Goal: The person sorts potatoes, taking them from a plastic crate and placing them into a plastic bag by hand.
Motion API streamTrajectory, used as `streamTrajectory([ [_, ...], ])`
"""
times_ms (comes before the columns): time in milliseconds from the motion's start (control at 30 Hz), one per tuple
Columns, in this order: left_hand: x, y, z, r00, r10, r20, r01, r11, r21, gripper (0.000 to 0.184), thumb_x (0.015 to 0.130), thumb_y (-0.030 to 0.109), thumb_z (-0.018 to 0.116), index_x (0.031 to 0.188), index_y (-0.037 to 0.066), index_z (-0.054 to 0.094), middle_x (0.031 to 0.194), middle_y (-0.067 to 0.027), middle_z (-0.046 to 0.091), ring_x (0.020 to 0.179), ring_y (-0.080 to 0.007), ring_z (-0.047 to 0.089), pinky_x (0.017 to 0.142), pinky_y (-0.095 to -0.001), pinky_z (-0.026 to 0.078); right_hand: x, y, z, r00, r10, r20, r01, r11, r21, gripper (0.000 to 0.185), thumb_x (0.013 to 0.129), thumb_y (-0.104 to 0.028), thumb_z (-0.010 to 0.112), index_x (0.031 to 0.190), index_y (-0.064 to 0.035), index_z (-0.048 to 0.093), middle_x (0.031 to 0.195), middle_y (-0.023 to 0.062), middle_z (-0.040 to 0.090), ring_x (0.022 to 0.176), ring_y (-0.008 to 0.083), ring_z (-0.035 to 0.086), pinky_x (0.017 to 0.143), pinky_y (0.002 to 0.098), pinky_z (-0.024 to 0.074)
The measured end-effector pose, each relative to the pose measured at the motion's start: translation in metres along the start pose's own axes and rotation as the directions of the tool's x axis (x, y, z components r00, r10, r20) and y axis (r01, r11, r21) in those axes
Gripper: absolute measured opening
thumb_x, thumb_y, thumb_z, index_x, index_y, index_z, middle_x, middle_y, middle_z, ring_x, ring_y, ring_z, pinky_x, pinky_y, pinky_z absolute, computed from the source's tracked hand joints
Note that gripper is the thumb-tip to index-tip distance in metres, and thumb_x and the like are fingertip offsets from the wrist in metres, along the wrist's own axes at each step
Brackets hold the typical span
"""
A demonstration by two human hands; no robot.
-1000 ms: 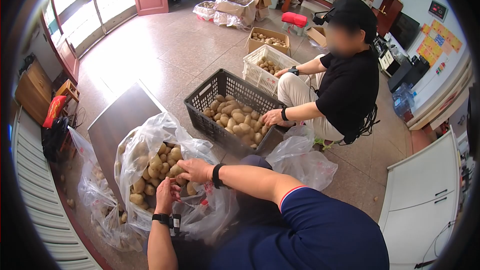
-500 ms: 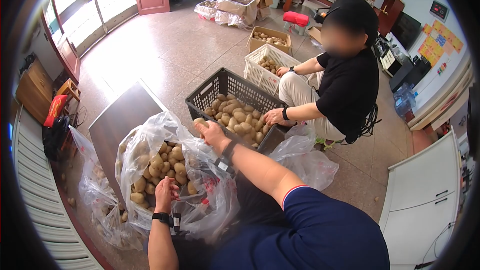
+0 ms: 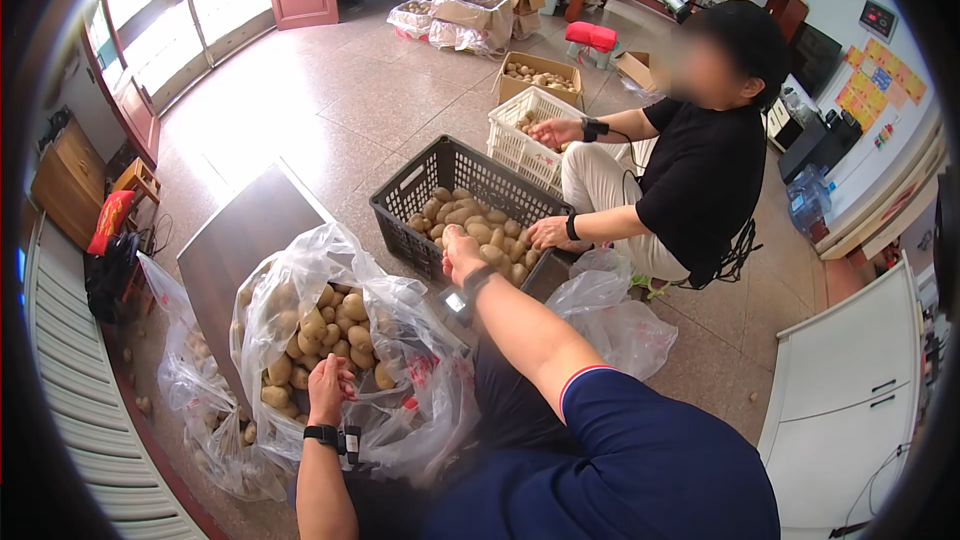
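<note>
My right hand is closed on a potato over the near side of the black crate, which holds several potatoes. My left hand, its fingers loosely curled and apart, holds nothing at the near edge of the potatoes in an open clear plastic bag. To the right of the crate, a co-worker in black crouches, one hand at the crate's right end and the other at the white crate.
A dark board lies under and behind the bag. Another plastic bag stands at the left, and a loose one lies right of the black crate. Cardboard boxes stand farther back.
My right hand has moved with a potato from the bag to over the black crate. My left hand has stayed by the bag. The co-worker's far hand has lifted over the white crate.
</note>
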State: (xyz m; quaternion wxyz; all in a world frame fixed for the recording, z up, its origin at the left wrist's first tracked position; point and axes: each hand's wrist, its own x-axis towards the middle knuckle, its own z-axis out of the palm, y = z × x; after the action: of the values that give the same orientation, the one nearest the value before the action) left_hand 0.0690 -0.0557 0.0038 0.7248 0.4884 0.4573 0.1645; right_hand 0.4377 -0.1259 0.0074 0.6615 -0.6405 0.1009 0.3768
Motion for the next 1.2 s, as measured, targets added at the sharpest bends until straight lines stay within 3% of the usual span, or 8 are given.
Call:
streamTrajectory([
  [400, 0.001, -0.004, -0.006, 0.998, 0.021, -0.065, -0.015, 0.995, 0.096, 0.033, 0.1, 0.033, 0.052, 0.106, 0.002, 0.06, 0.071, -0.004, 0.059, 0.046, -0.01, 0.052, 0.039, -0.0267, 0.048, 0.021, 0.004, -0.014, 0.986, 0.16, -0.037, -0.159, 0.986, 0.047, 0.032, 0.097, -0.044, 0.043, 0.093, -0.0136, 0.052, 0.062, 0.0045, 0.047, 0.048, 0.0176, 0.045, 0.042, 0.0353, 0.0395],
  [467, 0.0, -0.004, -0.007, 0.994, 0.033, -0.102, -0.019, 0.991, 0.129, 0.032, 0.099, 0.031, 0.054, 0.108, 0.002, 0.061, 0.073, -0.0049, 0.061, 0.047, -0.01, 0.052, 0.04, -0.0265, 0.048, 0.035, 0.01, -0.017, 0.981, 0.188, -0.05, -0.188, 0.982, 0.008, 0.027, 0.094, -0.041, 0.039, 0.083, -0.018, 0.047, 0.062, 0.0026, 0.043, 0.048, 0.0163, 0.044, 0.044, 0.0338, 0.0361],
  [733, 0.002, -0.001, -0.009, 0.991, 0.015, -0.132, 0.006, 0.987, 0.158, 0.033, 0.098, 0.033, 0.056, 0.11, 0.002, 0.058, 0.078, -0.0056, 0.061, 0.05, -0.011, 0.053, 0.043, -0.0279, 0.048, 0.039, 0.004, -0.031, 0.98, 0.183, -0.082, -0.173, 0.978, 0.114, 0.022, 0.098, -0.033, 0.04, 0.091, -0.0165, 0.053, 0.066, 0.0047, 0.051, 0.05, 0.0182, 0.048, 0.045, 0.0348, 0.0364],
  [833, 0.002, -0.003, -0.012, 0.985, 0.038, -0.166, -0.021, 0.994, 0.107, 0.034, 0.098, 0.032, 0.056, 0.11, 0.001, 0.06, 0.076, -0.0049, 0.061, 0.049, -0.01, 0.052, 0.042, -0.0271, 0.045, 0.06, 0.012, -0.041, 0.99, 0.082, -0.113, -0.072, 0.994, 0.086, 0.017, 0.095, -0.018, 0.035, 0.097, -0.0113, 0.051, 0.072, 0.0109, 0.052, 0.056, 0.0244, 0.052, 0.048, 0.0382, 0.0387],
  [1000, -0.006, 0.003, -0.016, 0.952, 0.074, -0.296, -0.002, 0.972, 0.235, 0.034, 0.095, 0.029, 0.053, 0.082, 0.0, 0.064, 0.06, -0.0041, 0.058, 0.046, -0.0139, 0.055, 0.043, -0.0321, 0.044, 0.078, 0.013, -0.052, 0.998, 0.021, -0.065, -0.015, 0.996, 0.083, 0.02, 0.087, -0.015, 0.042, 0.102, -0.0062, 0.051, 0.087, 0.0108, 0.055, 0.067, 0.0274, 0.061, 0.052, 0.0397, 0.0453],
  [1067, -0.002, -0.004, -0.024, 0.931, 0.144, -0.335, 0.002, 0.917, 0.398, 0.037, 0.09, 0.032, 0.055, 0.078, -0.001, 0.067, 0.068, -0.0153, 0.066, 0.057, -0.0242, 0.066, 0.057, -0.0382, 0.051, 0.079, 0.013, -0.051, 0.998, 0.017, -0.053, -0.015, 0.999, 0.038, 0.01, 0.09, -0.019, 0.049, 0.091, -0.011, 0.054, 0.08, 0.0054, 0.059, 0.07, 0.025, 0.063, 0.053, 0.041, 0.0475],
  [1133, 0.006, -0.015, -0.031, 0.88, 0.26, -0.398, -0.007, 0.844, 0.536, 0.033, 0.087, 0.031, 0.059, 0.092, 0.001, 0.07, 0.09, -0.0225, 0.07, 0.092, -0.0358, 0.067, 0.082, -0.0426, 0.052, 0.07, 0.016, -0.042, 0.998, 0.0, -0.061, -0.003, 0.999, -0.045, 0.016, 0.095, -0.03, 0.051, 0.096, -0.0147, 0.055, 0.083, -0.0015, 0.06, 0.07, 0.0169, 0.063, 0.054, 0.0328, 0.0478],
  [1200, -0.003, -0.006, -0.032, 0.821, 0.347, -0.453, -0.018, 0.81, 0.586, 0.031, 0.086, 0.028, 0.061, 0.095, 0.0, 0.069, 0.096, -0.0235, 0.068, 0.095, -0.0379, 0.065, 0.086, -0.0442, 0.05, 0.042, 0.015, -0.028, 0.999, -0.045, -0.014, 0.043, 0.994, -0.097, 0.032, 0.098, -0.043, 0.048, 0.101, -0.0119, 0.056, 0.088, -0.001, 0.06, 0.068, 0.0147, 0.061, 0.054, 0.0299, 0.0465],
])
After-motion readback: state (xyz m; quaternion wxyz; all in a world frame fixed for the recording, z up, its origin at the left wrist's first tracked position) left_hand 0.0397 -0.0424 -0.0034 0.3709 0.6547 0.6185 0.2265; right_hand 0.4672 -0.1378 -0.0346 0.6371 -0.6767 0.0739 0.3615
